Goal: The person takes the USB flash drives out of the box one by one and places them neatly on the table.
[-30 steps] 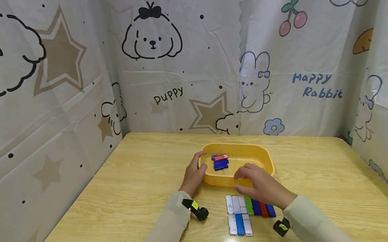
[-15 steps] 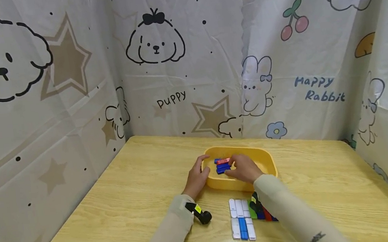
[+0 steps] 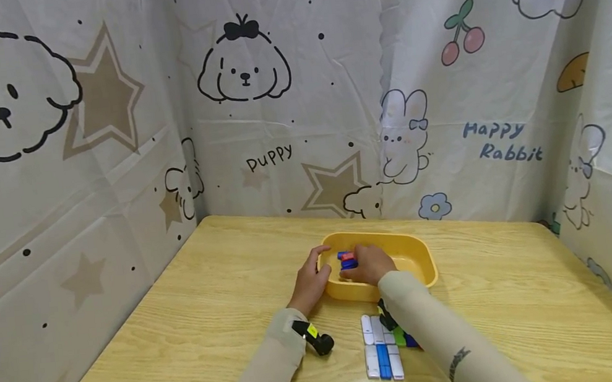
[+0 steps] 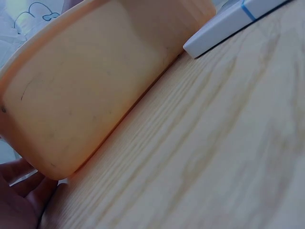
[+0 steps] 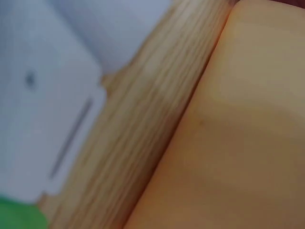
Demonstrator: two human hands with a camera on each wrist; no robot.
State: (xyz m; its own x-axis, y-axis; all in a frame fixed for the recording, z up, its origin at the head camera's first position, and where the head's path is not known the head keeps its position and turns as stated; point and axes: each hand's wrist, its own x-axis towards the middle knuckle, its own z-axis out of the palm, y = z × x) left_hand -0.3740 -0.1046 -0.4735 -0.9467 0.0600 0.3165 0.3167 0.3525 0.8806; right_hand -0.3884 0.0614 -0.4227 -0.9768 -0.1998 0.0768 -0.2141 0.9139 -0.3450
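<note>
With the left hand point(image 3: 310, 281) gripping the yellow tray's point(image 3: 419, 260) left rim, lower the right hand point(image 3: 368, 264) onto the blue-and-red blocks point(image 3: 347, 259) inside; its finger closure is hidden.

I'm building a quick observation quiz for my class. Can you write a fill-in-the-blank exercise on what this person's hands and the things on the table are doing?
1. The right hand reaches inside the ____ tray.
2. The left hand grips the tray's ____ end, seen from the head camera.
3. The blue and red blocks lie ____ the tray.
4. The row of white, blue and green blocks lies on the wooden ____.

Missing words: yellow; left; inside; table
</note>
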